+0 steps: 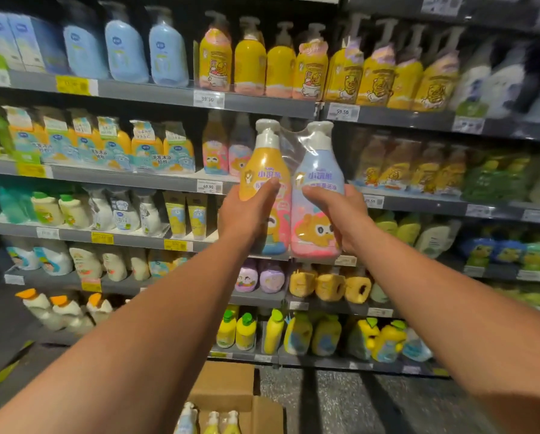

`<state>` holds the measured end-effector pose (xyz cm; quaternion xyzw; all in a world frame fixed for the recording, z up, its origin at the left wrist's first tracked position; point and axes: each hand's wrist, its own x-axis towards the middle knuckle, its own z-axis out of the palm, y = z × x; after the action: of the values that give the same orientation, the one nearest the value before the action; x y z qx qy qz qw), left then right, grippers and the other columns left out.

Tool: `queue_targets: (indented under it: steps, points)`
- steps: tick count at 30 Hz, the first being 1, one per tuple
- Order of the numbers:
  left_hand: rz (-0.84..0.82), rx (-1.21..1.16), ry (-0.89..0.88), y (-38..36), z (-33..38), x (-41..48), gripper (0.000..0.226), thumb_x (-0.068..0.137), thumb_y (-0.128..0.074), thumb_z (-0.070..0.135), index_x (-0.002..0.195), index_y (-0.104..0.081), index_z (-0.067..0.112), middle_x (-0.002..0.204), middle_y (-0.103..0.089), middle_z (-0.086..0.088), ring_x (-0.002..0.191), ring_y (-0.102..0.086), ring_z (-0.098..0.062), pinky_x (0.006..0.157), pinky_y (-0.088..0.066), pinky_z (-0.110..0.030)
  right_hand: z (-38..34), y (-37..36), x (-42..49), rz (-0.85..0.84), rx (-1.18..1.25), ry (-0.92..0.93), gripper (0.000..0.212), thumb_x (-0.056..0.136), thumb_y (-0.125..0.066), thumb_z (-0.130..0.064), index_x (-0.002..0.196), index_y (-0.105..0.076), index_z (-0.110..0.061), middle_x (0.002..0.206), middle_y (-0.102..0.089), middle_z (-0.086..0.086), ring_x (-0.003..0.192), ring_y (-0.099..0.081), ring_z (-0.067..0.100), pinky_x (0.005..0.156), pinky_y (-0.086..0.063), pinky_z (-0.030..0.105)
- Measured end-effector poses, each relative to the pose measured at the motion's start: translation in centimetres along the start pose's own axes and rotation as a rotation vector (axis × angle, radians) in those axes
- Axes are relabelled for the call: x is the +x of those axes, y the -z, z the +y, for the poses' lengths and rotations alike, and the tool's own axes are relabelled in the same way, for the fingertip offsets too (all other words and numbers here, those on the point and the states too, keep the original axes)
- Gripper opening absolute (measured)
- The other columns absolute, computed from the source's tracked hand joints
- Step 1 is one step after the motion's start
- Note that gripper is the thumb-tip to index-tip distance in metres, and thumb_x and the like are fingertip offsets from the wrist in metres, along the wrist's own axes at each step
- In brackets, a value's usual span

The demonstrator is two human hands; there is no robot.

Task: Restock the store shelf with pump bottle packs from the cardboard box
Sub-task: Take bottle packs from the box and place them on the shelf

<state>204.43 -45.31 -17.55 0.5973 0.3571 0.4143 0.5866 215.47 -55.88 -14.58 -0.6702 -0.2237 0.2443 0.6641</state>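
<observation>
A plastic-wrapped pump bottle pack (pixel 293 170), one orange bottle and one pale blue bottle with white pumps, is held upright in front of the shelves. My left hand (pixel 246 214) grips the orange bottle's side and my right hand (pixel 337 211) grips the blue one. Behind the pack, on the second shelf (pixel 181 181), stands a matching pack (pixel 228 148) with a gap to its right. The open cardboard box (pixel 228 399) sits on the floor below, with several white pump tops showing inside.
Grey store shelves run across the whole view in several tiers, filled with yellow, blue, white and green bottles. Price tags line the shelf edges. A dark speckled floor (pixel 372 405) lies to the right of the box.
</observation>
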Motion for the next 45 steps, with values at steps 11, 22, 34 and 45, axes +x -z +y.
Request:
queue_targets:
  steps: [11, 22, 34, 45]
  points:
    - [0.008, 0.17, 0.079, -2.8, -2.2, 3.6, 0.072, 0.052, -0.063, 0.077, 0.098, -0.063, 0.023, 0.082, -0.072, 0.0, 0.079, -0.071, -0.027, 0.083, -0.057, -0.048, 4.0, 1.2, 5.8, 0.008, 0.044, -0.121, 0.058, 0.071, -0.082, -0.031, 0.118, -0.055, -0.012, 0.104, -0.071, 0.015, 0.085, -0.073, 0.031, 0.078, -0.06, 0.049]
    - [-0.137, 0.187, 0.146, -6.2, -2.2, 12.3, 0.085, 0.049, -0.065, 0.077, 0.112, -0.064, 0.02, 0.097, -0.072, -0.006, 0.082, -0.071, -0.026, 0.086, -0.057, -0.048, 3.8, 0.9, 14.3, 0.044, 0.023, -0.186, 0.068, 0.067, -0.083, -0.035, 0.122, -0.052, -0.009, 0.104, -0.07, 0.017, 0.081, -0.073, 0.033, 0.066, -0.061, 0.043]
    - [-0.087, 0.069, 0.225, -11.3, -4.0, 20.5, 0.06, 0.08, -0.069, 0.053, 0.121, -0.058, 0.011, 0.109, -0.069, -0.01, 0.073, -0.065, -0.017, 0.044, -0.045, -0.022, 3.2, 1.6, 25.3, -0.016, -0.081, -0.169, 0.061, 0.067, -0.083, -0.037, 0.115, -0.053, -0.015, 0.103, -0.07, 0.012, 0.084, -0.072, 0.031, 0.079, -0.059, 0.049]
    - [0.002, 0.145, 0.156, -15.7, -2.9, 28.1, 0.071, 0.077, -0.067, 0.06, 0.128, -0.051, 0.014, 0.115, -0.066, -0.007, 0.091, -0.068, -0.024, 0.07, -0.058, -0.035, 1.0, 1.4, 34.7, -0.082, -0.049, -0.156, 0.067, 0.071, -0.081, -0.031, 0.126, -0.05, -0.012, 0.107, -0.068, 0.015, 0.087, -0.071, 0.032, 0.075, -0.059, 0.048]
